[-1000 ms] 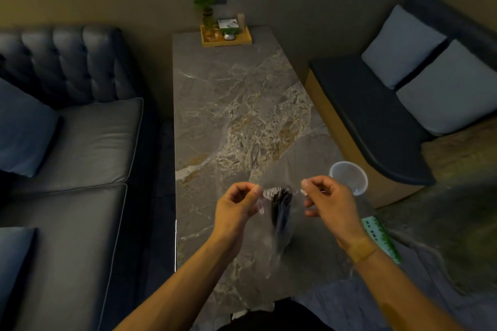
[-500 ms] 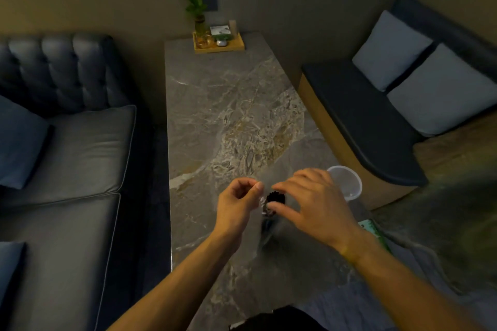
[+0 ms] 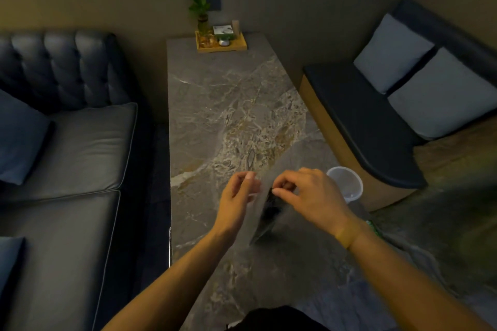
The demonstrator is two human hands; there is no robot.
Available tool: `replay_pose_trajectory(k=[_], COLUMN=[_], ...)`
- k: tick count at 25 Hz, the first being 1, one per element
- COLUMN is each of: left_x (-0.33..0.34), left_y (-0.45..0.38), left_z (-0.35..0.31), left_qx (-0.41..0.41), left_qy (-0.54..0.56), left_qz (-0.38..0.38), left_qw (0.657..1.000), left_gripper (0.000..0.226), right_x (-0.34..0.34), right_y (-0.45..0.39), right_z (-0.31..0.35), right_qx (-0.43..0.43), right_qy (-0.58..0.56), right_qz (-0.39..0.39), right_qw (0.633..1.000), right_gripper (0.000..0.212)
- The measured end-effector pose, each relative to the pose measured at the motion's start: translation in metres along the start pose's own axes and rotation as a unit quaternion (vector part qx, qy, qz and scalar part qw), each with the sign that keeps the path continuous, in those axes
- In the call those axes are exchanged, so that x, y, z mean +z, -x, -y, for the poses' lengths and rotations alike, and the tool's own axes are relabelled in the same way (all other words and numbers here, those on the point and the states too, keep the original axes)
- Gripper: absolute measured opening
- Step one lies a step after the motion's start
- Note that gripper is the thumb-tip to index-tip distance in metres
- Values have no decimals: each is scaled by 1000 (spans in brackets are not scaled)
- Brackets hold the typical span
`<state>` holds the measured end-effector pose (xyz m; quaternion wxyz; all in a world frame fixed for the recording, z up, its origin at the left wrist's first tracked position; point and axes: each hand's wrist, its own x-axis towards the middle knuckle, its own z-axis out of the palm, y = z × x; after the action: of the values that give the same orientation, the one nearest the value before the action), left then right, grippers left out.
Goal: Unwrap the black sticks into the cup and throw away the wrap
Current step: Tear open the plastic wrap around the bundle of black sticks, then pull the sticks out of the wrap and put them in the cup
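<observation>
Only one view, from the head, looking down a marble table. Left hand pinched shut on the near-left edge of a clear wrap, thumb and forefinger closed on the film, other fingers loosely curled. Right hand also pinched, fingertips closed at the upper mouth of the wrap, right over the top end of the black sticks; whether gripping film alone or the stick ends too, cannot tell through the blur. Black sticks bundled inside the wrap, held above the table between the two hands, long axis running from the right fingertips down and toward the body, leaning slightly left at the lower end. Cup standing upright and open-mouthed on the table just beyond the right hand, to the right of the bundle, apart from it. So, the deciding relation: open end of the bundle up at the right-hand pinch, cup on that same right side, right hand clearly the nearer. Probably calls for pulling the mouth wider, then swinging the bundle rightward and tipping the open end down over the cup. No bin visible for the wrap.
</observation>
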<state>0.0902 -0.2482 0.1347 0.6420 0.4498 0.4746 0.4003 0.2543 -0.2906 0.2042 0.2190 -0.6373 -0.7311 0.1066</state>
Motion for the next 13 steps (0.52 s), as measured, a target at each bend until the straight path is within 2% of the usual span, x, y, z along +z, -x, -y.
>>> replay_pose_trajectory(k=[2,5,8,11,13], left_x=[-25,-58,-75,-85,-88], left_y=[11,28,18,0,-10], left_z=[23,65,99,114,120], left_qx=[-10,-68,-71,-68,-68], left_qy=[-66,-201,-347,-417,-444], left_qz=[43,95,93,74,71], left_qw=[997,973,931,903,890], left_gripper=[34,37,35,13,11], right_x=[0,1,1,-3,-8], right_y=[-1,-4,-8,-10,-10], right_z=[-6,-13,-19,-26,-32], right_qx=[14,43,63,90,118], right_qy=[-17,-44,-62,-94,-108], right_qz=[-12,-13,2,23,27], right_qw=[1000,998,996,991,987], right_gripper=[9,8,6,9,15])
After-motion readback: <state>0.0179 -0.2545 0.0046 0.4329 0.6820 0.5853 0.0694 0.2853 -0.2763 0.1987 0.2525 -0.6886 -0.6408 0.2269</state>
